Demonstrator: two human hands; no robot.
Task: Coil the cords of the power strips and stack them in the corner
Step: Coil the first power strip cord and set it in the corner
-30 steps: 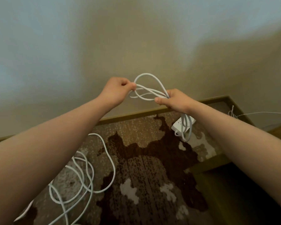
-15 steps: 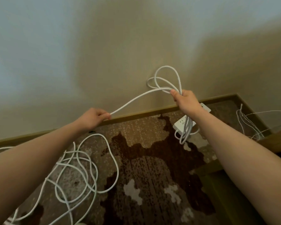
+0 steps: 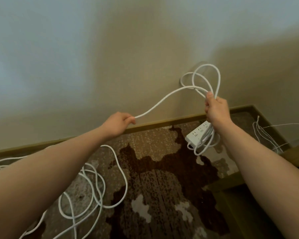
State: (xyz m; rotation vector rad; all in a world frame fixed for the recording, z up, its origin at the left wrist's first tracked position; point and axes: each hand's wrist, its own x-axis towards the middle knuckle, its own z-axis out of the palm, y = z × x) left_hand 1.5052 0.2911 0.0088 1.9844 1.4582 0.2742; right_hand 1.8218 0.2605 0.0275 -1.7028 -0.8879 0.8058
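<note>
- Far left, on the carpet (image 3: 162,195) — the loose cord (image 3: 93,187) lies in tangled loops, not yet gathered, running under my left forearm.
- My left hand (image 3: 118,124) is pinched shut on the cord, thumb and fingers clamped round one strand, held low near the baseboard (image 3: 153,124).
- From that pinch a free span (image 3: 162,100) climbs up and to the right — its long axis runs straight from my left fingers to my right fist.
- My right hand (image 3: 216,109) is clenched around the coil (image 3: 205,78), loops standing above the fist and more hanging below it.
- The strip (image 3: 197,133) shows just under that wrist; whether it dangles or rests on the carpet I cannot tell.
- My judgement: the next loop means carrying the left pinch rightward and up along that span to the right fist, which is higher and nearer the corner.
- Further right, thin cables (image 3: 266,133) lie by the corner, apart from both hands.
</note>
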